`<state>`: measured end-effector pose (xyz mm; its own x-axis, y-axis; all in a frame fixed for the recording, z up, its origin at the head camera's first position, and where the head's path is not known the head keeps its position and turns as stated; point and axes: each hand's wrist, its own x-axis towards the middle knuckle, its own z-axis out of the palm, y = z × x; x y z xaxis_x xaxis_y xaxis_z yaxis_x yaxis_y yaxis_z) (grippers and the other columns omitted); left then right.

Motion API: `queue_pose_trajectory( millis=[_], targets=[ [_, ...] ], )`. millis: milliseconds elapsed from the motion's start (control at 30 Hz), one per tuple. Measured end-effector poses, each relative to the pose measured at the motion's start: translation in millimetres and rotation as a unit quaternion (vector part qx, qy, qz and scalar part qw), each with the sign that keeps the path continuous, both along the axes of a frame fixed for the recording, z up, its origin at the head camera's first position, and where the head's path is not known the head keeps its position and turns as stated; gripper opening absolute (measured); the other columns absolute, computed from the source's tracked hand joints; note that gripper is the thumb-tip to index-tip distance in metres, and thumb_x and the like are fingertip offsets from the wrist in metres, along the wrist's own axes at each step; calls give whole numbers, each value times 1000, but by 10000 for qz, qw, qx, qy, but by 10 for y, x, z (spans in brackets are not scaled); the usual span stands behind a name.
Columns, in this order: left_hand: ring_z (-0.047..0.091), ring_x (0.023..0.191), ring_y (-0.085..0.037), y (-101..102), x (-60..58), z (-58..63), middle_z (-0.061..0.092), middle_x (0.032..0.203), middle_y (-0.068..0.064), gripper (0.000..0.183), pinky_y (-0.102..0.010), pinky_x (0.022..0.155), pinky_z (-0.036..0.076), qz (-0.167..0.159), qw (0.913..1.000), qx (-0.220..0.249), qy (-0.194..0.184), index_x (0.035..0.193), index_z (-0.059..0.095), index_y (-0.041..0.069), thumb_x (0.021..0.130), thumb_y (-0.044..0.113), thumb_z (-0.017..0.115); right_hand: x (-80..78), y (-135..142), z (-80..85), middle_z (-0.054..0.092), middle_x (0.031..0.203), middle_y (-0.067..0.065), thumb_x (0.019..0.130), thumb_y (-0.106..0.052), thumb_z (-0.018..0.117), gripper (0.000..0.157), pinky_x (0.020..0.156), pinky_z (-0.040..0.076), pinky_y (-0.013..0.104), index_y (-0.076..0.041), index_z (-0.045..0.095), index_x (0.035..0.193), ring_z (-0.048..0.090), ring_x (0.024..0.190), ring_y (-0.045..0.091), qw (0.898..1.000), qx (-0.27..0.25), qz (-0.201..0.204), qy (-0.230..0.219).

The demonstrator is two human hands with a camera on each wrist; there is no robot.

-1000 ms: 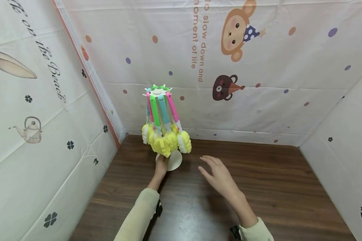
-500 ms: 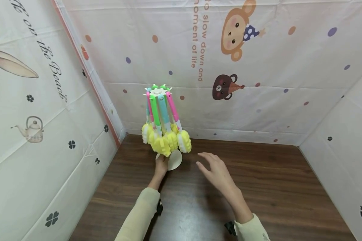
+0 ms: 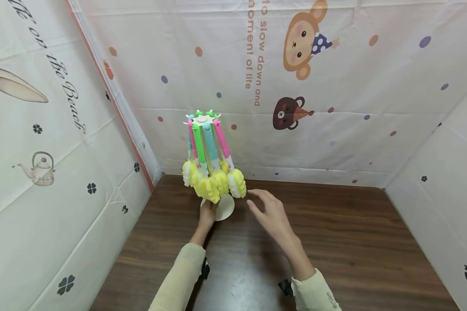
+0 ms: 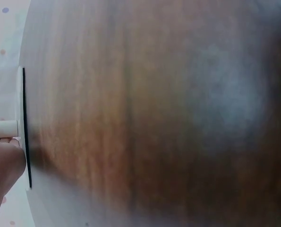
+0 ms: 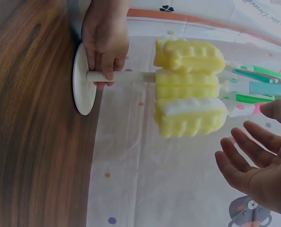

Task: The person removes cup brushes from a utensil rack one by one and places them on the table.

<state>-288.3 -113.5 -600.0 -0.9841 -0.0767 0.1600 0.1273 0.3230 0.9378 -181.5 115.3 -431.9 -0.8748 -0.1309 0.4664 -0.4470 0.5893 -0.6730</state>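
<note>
A white stand with a round base (image 3: 226,208) holds several sponge bottle brushes, hung by their pink, green and blue handles (image 3: 210,142) from the top hooks. Their yellow and white sponge heads (image 3: 207,186) point downward. Low on the stand, my left hand (image 3: 207,215) grips its white pole (image 5: 135,77), fingers curled round just above the base. In the left wrist view, part of the left hand (image 4: 5,163) shows beside the pole (image 4: 5,128). My right hand (image 3: 273,218) is held with fingers spread and slightly bent, just right of the nearest sponge head (image 3: 237,183), holding nothing.
A dark wooden table (image 3: 342,242) lies under the stand. White printed cloth walls rise behind it (image 3: 346,147) and at both sides, with the left wall (image 3: 74,224) fairly near the stand.
My right hand has moved left and slightly away from me, closer to the sponge heads. The left hand and the stand stay in place.
</note>
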Motion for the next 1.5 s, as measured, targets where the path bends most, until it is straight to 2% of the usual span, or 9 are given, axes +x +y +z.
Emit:
queue_pose_trajectory(
  millis=[200, 467, 867, 1100, 1333, 1500],
  targets=[
    [50, 134, -41, 0, -2, 5, 54, 143, -26, 41, -53, 103, 48, -51, 10000, -32, 71, 146, 49, -2, 108, 14, 52, -90, -46, 7, 71, 118, 8, 97, -15, 71, 26, 88, 56, 42, -10, 71, 123, 67, 107, 25, 9998, -148, -97, 92],
    [51, 134, -42, -13, 29, 24, 55, 142, -26, 39, -54, 103, 49, -43, 10000, -57, 64, 143, 51, -3, 107, 12, 53, -201, -106, 81, 70, 117, 10, 98, -16, 70, 26, 85, 56, 44, -7, 70, 123, 67, 102, 28, 9994, -335, -29, 126],
    [52, 133, -42, -6, 52, 55, 56, 141, -27, 40, -54, 103, 49, -27, 9999, -83, 123, 143, 53, -2, 106, 13, 54, -319, -231, 228, 71, 117, 12, 97, -14, 71, 28, 91, 56, 42, -5, 70, 124, 69, 104, 28, 9969, -777, -128, 39],
    [54, 131, -42, -9, 49, 52, 57, 140, -26, 38, -54, 100, 51, -9, 9997, -224, 94, 142, 54, -2, 107, 13, 54, -352, -285, 241, 71, 112, 12, 96, -11, 72, 28, 92, 57, 37, -5, 70, 124, 69, 104, 25, 9955, -939, -98, 69],
    [50, 135, -41, -16, 44, 52, 55, 143, -26, 40, -54, 103, 49, -5, 9997, -225, 6, 144, 52, -2, 108, 15, 53, -444, -291, 224, 70, 119, 17, 97, -11, 71, 31, 89, 57, 47, -4, 67, 127, 69, 106, 36, 9938, -1106, -26, 128],
    [50, 135, -41, -8, 40, 45, 55, 143, -25, 40, -54, 103, 49, -5, 9997, -225, 17, 144, 52, -2, 108, 14, 53, -510, -303, 239, 69, 121, 17, 97, -11, 70, 30, 91, 57, 44, -4, 68, 127, 69, 108, 36, 9931, -1171, -74, 56]
  ],
)
